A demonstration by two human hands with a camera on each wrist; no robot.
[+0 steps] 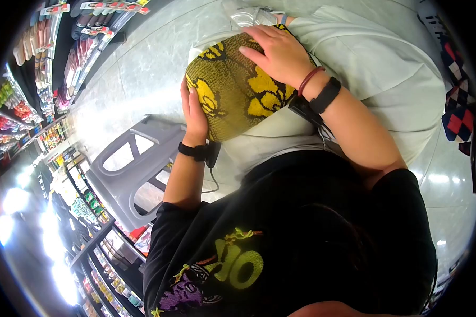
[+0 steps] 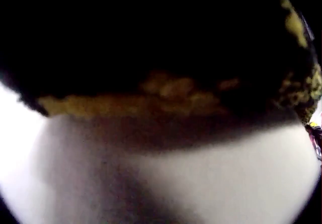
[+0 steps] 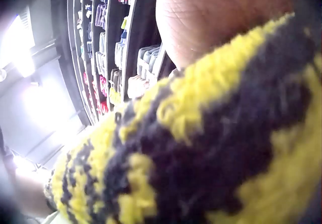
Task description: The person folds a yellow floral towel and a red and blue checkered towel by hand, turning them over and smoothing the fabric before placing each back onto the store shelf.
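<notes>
A yellow-and-black knit lies bundled on the person's lap, on white trousers, its long axis slanting from the near left, by the body, to the far right. The right hand rests flat on the far, upper end, fingers straight and spread towards the left, palm down on the wool; the right wrist view shows that palm sitting directly on the yarn. The left hand stands against the near left edge, fingers fairly straight along the side and pressing in, the thumb hidden behind the bundle. So both hands touch the knit, one on top and one at the side, with the bulk of it between them. The left wrist view shows only a dark blur of knit over white cloth. A grey stool stands just beside the left arm on a pale glossy floor, and stocked shop shelves line the aisle on the left.
</notes>
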